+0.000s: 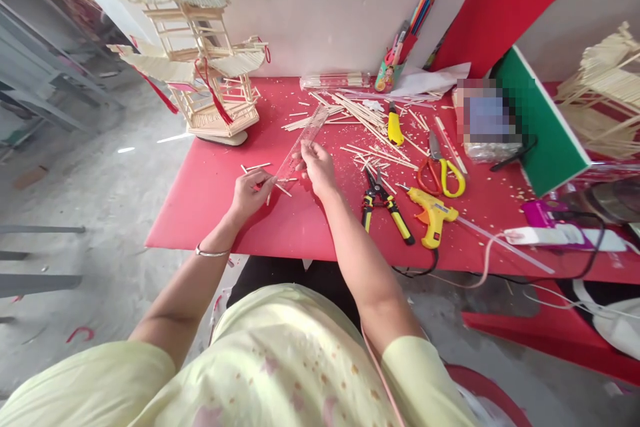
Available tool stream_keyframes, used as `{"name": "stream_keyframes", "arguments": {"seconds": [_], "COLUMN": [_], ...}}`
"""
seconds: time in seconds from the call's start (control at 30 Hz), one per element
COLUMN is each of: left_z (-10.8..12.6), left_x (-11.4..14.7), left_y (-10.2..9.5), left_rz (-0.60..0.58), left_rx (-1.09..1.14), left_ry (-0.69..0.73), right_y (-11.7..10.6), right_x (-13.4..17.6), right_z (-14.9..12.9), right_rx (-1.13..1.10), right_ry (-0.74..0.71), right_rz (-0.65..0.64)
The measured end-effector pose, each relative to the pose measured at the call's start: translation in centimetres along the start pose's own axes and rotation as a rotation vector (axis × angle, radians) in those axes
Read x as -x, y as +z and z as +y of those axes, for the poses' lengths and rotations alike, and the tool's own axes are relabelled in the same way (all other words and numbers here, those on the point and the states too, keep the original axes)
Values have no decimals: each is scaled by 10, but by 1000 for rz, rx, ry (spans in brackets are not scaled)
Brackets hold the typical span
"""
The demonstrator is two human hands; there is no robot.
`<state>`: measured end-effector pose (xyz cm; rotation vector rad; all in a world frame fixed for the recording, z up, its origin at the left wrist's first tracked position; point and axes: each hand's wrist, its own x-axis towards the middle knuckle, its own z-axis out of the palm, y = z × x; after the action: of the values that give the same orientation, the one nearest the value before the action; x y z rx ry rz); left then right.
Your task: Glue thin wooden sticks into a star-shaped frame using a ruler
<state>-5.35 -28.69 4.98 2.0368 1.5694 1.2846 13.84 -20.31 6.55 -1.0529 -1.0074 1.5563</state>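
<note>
The clear ruler (315,121) lay aslant on the red table (185,207), under both hands. The right hand (316,167) pinched it near its middle, thumb above and fingers curled; the left hand (253,193), at its near end, seemed to be pinching one of the short sticks (283,189) lying there. Those grips looked light, so a small slip could have turned the ruler and thrown the stick out of line with its edge.

The ruler's far end met the loose long sticks (360,117); a push that way could have scattered them or let one lodge beneath it and tip it. To the right of the ruler, the snippers (380,200) lay with blades parted, near enough for the right forearm to catch them on a sideways sweep. Farther right of it was the yellow glue gun (431,210), its cord (434,263) drooping over the front edge: a snag there could have dragged the gun off, and whether its nozzle was hot could not be told. Left of the ruler, the stick pagoda (190,70) stood at the table's side edge, where a knock could have toppled it.
</note>
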Motion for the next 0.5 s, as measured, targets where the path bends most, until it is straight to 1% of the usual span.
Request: {"name": "stream_keyframes", "arguments": {"seconds": [0.07,0.13,0.2,0.27,0.33,0.37,0.43,0.5], "left_z": [4,8,12,15,19,21,25,29], "left_x": [0,-1,-4,-6,-7,-6,-4,0], "left_y": [-1,-3,-7,-12,-17,-19,-23,-22], "left_rz": [-15,12,101,208,264,264,265,273], "left_rx": [45,142,310,497,629,665,681,662], "left_ry": [-16,-72,-152,-194,-231,-264,-328,-383], "right_y": [-3,-8,-13,-17,-18,-18,-15,-12], "right_x": [7,17,28,38,44,45,44,42], "right_z": [-8,-19,-30,-38,-42,-42,-40,-38], "right_rx": [70,236,515,822,1049,1125,1215,1238], "right_ry": [-118,-304,-487,-606,-652,-656,-656,-676], "right_rz": [-27,-47,-65,-86,-125,-150,-190,-180]}}
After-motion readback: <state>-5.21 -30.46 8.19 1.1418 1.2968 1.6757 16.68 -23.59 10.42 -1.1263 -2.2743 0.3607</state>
